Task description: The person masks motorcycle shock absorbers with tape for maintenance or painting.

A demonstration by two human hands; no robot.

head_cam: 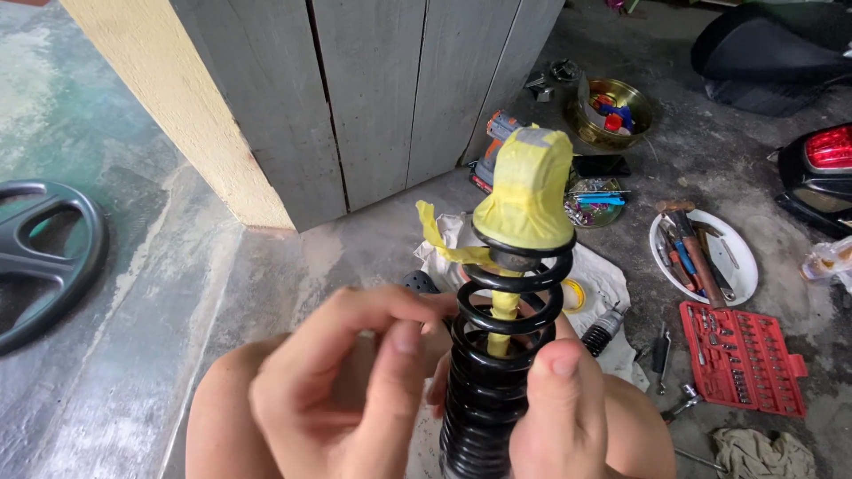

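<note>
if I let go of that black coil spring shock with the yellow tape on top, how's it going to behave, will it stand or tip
The shock absorber would probably tip: it is tall, narrow and upright, steadied by the right hand. Its round black coils suggest it would roll once down. Being metal, it is likely stiff and heavy for its size. The yellow tape may give some grip.

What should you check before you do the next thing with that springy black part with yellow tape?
1. Right hand grips the shock absorber: ok.
2. Shock absorber upright: ok.
3. Yellow masking tape covers the top mount: ok.
4. Loose tape tail pressed down: not ok, it hangs free.
5. Left hand holds the tape tail: cannot tell.
6. Red socket set near, open: ok.
</note>
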